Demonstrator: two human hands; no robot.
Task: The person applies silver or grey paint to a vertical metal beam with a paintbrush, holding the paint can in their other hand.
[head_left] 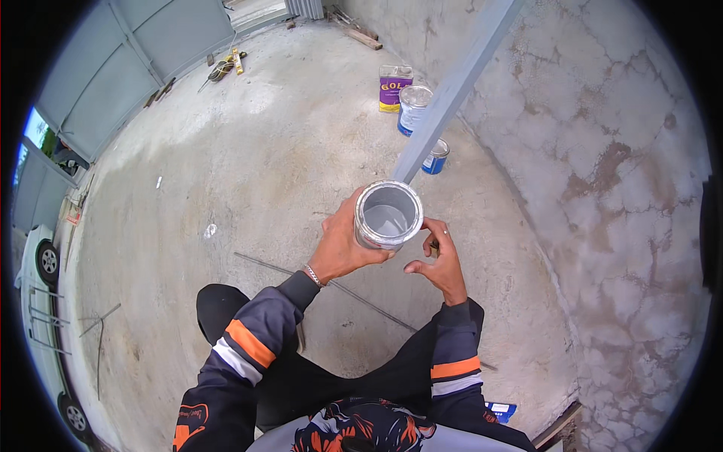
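Note:
My left hand is wrapped round an open metal paint can, held up in front of me above my knees. Inside the can, grey paint covers the bottom, and dried paint coats the rim. My right hand is just to the right of the can. Its thumb stands apart from the fingers and nothing shows between them; the index fingertip is close to the can's side, though whether it touches I cannot tell.
A grey post slants beyond the can. Past it stand a purple-and-yellow tin, a blue-and-white can and a smaller blue can. A thin metal rod lies on the concrete floor. A cracked wall rises on the right.

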